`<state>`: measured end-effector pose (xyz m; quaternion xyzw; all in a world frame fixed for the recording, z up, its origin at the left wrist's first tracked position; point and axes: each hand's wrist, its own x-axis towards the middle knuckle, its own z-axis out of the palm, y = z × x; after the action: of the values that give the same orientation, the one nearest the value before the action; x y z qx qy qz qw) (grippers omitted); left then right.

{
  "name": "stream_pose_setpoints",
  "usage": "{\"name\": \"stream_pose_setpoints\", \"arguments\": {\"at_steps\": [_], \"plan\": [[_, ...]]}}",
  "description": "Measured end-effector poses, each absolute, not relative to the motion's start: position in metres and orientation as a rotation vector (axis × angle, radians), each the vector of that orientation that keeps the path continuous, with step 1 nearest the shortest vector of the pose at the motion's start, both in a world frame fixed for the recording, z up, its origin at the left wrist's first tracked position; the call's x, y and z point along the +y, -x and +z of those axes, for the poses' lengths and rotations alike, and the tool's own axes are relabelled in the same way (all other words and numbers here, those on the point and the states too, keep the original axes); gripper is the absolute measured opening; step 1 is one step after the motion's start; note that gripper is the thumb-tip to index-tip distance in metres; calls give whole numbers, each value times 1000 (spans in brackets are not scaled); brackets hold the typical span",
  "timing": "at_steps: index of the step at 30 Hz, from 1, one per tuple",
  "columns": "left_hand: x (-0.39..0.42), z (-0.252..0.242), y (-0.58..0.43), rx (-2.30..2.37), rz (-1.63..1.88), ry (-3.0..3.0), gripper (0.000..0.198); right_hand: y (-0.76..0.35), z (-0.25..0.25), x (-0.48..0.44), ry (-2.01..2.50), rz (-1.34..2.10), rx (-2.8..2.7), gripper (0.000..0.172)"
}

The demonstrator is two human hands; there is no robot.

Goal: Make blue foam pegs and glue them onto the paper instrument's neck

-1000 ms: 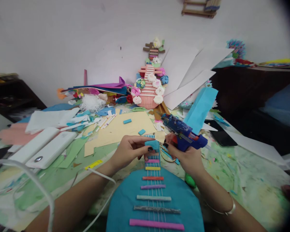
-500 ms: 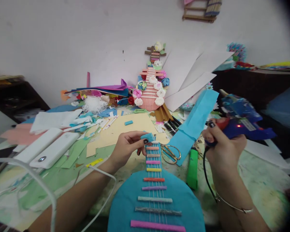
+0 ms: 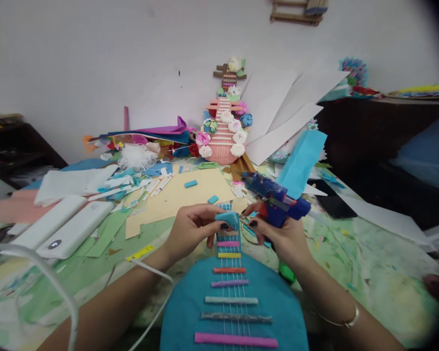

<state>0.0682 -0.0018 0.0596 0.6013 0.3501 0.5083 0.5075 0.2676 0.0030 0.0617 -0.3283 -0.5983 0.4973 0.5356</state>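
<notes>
My left hand pinches a small blue paper-covered block over the neck of a blue lute-like paper craft. White strings and several coloured crossbars run down the craft's front. A blue glue gun is gripped in my right hand, its nozzle end pointing away to the upper left. My right fingers are close to the block and beside the gold-handled scissors, which they partly hide. Two loose blue pieces lie beyond the neck, one nearer and one farther.
A pink lute-like craft with paper flowers leans on the wall. White power banks and a white cable lie left. A blue paper strip, a dark phone and a green object are right. Paper scraps cover the table.
My right hand has brought the glue gun leftward and down, from the right side to beside the neck. My left hand still holds the blue block, now slightly lower along the neck.
</notes>
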Motion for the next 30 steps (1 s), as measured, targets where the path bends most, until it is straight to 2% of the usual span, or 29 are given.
{"name": "stream_pose_setpoints", "arguments": {"at_steps": [7, 11, 17, 24, 30], "plan": [[-8, 60, -72, 901, 1167, -1657, 13, -263, 65, -5, 802, 1340, -1485, 26], [-8, 59, -73, 906, 1151, -1644, 11, -264, 64, -3, 738, 1417, -1462, 24], [-7, 57, -71, 935, 1179, -1632, 14, -265, 60, -3, 804, 1269, -1462, 17], [-7, 57, -72, 918, 1248, -1469, 20, -271, 60, 1, 817, 1210, -1399, 19], [-3, 60, -71, 866, 1280, -1365, 20, -282, 63, 8, 673, 1165, -1298, 16]]}}
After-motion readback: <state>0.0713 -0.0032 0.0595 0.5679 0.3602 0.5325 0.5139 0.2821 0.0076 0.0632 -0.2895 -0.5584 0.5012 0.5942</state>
